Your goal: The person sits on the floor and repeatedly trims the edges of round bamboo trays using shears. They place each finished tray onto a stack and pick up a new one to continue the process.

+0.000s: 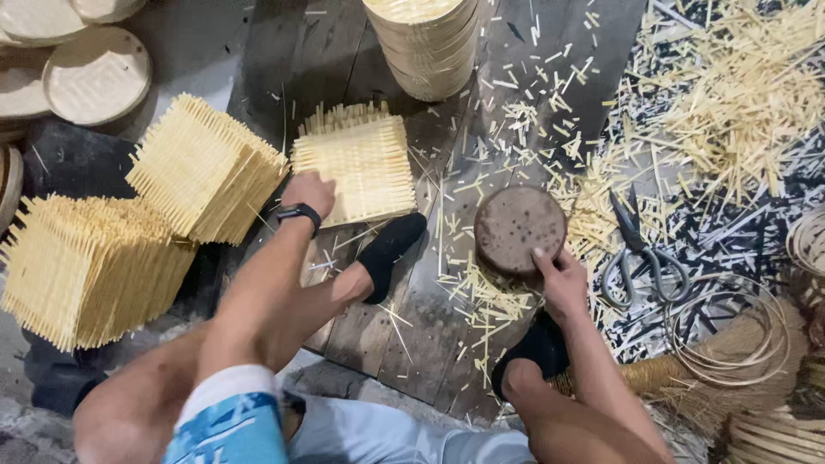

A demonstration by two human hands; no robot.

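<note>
Plank floor (378,326), square pale woven mat (359,163)

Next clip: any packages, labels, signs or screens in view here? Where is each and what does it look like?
Smartwatch: on the wrist of the left hand, black band; its screen faces away, so no display shows.
No packages, labels or signs show among the woven bamboo mats and offcuts.

The left hand (309,191) is resting on a woven bamboo mat (357,163) lying at twelve o'clock, while the right hand (560,279) is gripping a round wooden disc (519,227). Scissors (640,253) are lying at three o'clock among bamboo offcuts (730,103).
</note>
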